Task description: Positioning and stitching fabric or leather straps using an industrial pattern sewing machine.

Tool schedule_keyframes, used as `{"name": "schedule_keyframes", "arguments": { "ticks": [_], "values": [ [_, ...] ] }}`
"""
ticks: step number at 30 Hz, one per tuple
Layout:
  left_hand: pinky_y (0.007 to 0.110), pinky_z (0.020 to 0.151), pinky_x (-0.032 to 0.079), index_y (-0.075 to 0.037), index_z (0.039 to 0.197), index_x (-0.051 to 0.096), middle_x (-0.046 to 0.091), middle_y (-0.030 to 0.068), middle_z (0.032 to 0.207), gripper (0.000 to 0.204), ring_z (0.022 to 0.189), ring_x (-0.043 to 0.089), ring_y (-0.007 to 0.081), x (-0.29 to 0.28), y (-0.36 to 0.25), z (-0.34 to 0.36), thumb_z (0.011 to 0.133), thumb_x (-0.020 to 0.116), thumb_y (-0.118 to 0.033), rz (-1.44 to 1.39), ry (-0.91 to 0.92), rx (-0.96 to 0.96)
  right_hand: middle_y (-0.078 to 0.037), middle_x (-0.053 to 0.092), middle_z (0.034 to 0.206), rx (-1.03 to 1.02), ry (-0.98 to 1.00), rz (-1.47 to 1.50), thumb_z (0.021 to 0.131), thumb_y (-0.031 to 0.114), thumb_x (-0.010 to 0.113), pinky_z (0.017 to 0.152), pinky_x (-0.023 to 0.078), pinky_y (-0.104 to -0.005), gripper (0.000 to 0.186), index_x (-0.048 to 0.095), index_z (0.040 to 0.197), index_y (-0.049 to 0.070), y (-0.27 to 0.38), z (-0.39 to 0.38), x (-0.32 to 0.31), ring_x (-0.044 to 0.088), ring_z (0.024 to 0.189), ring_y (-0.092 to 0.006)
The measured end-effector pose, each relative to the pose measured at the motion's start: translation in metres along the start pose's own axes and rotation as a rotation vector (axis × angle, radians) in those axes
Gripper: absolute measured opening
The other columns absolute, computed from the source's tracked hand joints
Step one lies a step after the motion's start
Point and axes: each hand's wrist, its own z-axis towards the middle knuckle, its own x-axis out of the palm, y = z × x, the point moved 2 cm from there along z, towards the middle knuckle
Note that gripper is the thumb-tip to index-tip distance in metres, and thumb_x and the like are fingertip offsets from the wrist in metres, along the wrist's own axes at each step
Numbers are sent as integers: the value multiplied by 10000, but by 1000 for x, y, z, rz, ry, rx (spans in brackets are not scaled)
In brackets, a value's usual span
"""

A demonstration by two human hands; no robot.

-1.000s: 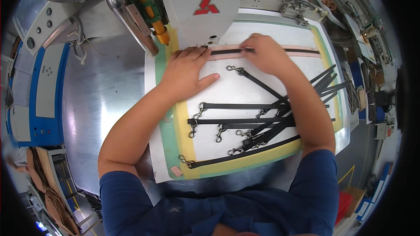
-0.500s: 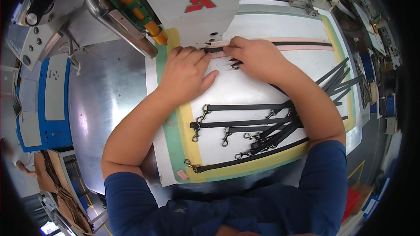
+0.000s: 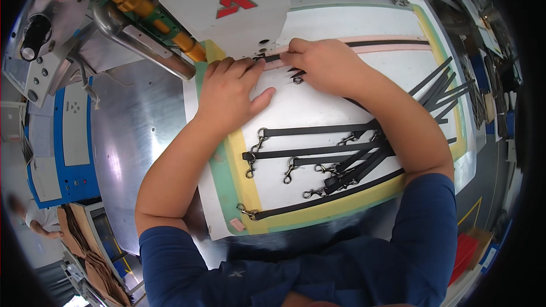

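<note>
A black strap [image 3: 392, 43] lies lengthwise between pink guide strips [image 3: 364, 50] on a white board. Its left end sits just in front of the white machine head [image 3: 227, 28]. My left hand [image 3: 230, 88] rests its fingertips at that end, with the thumb spread away from the fingers. Just right of it, my right hand [image 3: 324, 68] has thumb and fingers closed on the strap. A small metal clasp [image 3: 297, 79] on a black strap shows beneath the right hand. Nearer me lie several black straps [image 3: 318, 131] with metal snap hooks [image 3: 248, 166], partly covered by my right forearm.
Yellow and green tape [image 3: 223, 185] borders the white board [image 3: 273, 190]. A metal tube [image 3: 142, 45] and a brass-coloured cylinder [image 3: 185, 42] hang left of the machine head. The bare metal table [image 3: 136, 136] extends left, beside a blue-and-white control box [image 3: 74, 142]. Another person [image 3: 42, 219] is at far left.
The whole view has shifted slightly, with the machine head and board sitting further up and left. Both hands keep nearly the same places on the strap.
</note>
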Motion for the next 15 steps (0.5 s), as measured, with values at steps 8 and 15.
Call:
{"name": "schedule_keyframes", "arguments": {
  "ticks": [8, 15],
  "values": [
    [484, 1051, 465, -102, 1335, 712, 698, 103, 1279, 555, 1168, 641, 338, -1, -3, 2, 881, 771, -416, 63, 97, -54, -70, 655, 1113, -12, -12, 10, 910, 54, 628, 780, 593, -433, 313, 730, 1206, 72, 0, 0, 1, 725, 921, -297],
    [490, 1069, 451, -86, 1365, 682, 669, 120, 1333, 571, 1227, 614, 340, 0, -6, 4, 910, 739, -426, 89, 150, -72, -77, 655, 1123, 5, 9, -5, 915, 40, 613, 796, 597, -445, 302, 733, 1191, 64, 2, 0, 1, 726, 952, -304]
  ]
}}
